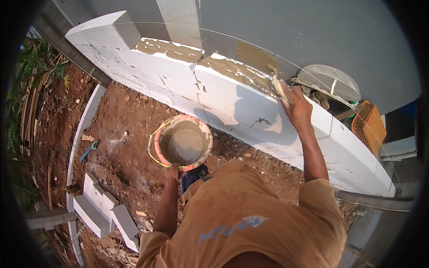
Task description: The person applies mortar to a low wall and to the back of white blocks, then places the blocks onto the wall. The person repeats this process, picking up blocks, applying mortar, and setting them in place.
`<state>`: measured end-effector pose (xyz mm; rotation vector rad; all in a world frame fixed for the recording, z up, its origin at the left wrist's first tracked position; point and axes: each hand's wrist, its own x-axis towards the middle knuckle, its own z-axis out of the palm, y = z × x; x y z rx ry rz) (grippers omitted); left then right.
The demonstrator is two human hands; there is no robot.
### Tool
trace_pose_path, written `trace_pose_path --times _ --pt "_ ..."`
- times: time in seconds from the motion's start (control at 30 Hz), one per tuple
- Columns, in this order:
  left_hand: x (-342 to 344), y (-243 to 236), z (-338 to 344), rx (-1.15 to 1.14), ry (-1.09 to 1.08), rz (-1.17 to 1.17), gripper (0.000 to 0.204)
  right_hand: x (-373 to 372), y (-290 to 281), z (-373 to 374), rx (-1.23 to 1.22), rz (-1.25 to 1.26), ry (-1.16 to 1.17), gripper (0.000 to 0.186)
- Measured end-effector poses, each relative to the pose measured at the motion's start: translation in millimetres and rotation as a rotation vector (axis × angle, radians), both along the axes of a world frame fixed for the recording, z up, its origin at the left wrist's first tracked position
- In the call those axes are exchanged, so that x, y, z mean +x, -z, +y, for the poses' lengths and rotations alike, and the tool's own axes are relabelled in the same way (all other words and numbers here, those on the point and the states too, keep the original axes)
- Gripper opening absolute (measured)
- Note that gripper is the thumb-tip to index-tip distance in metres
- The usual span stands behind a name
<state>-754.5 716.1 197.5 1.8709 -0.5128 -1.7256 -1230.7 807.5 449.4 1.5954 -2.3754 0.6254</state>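
My right hand (298,107) is closed round the pale handle of a trowel (281,90). Its broad blade, coated in grey-brown mortar, rests at the far edge of a low white block wall (214,85). Wet mortar (234,71) lies spread unevenly along the wall's top beside the blade. At my lower left, my left hand (173,171) grips the near rim of an orange bucket (206,134). The bucket is tilted against my body and holds wet mortar (185,145); its yellow handle hangs over the left side. My left fingers are partly hidden beneath the rim.
One white block (107,30) stands on the wall's far left end. A thin string runs above the wall. Behind it are a round sieve (330,81) and an orange basket (369,128). Loose blocks (99,206) and a blue-handled saw (88,151) lie on the soil.
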Motion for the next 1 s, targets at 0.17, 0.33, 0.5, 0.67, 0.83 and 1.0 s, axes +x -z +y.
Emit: trace_pose_path --times 0.17,0.33,0.5,0.67,0.83,1.0 --pt "-5.5 5.0 8.9 -0.054 -0.074 -0.065 0.036 31.7 9.6 -8.5 0.079 0.002 -0.072 0.06" --pt "-15.0 -3.2 22.1 -0.145 -0.147 -0.037 0.026 110.3 69.6 -30.7 0.519 -0.052 -0.458 0.056" --pt "-17.6 -0.7 44.5 -0.097 -0.113 -0.118 0.017 180.1 221.1 -72.6 0.568 -0.1 -0.697 0.044" --pt "-34.6 -27.9 51.6 -0.076 -0.07 -0.21 0.016 205.0 248.4 -58.8 0.741 -0.379 -0.62 0.043" --pt "-19.1 14.5 47.0 -0.086 -0.157 -0.1 0.016 132.5 166.5 -23.5 0.729 -1.064 -0.407 0.051" --pt "-18.2 35.0 53.9 0.012 -0.178 -0.113 0.021 72.4 116.5 24.5 0.526 -1.332 -0.279 0.055"
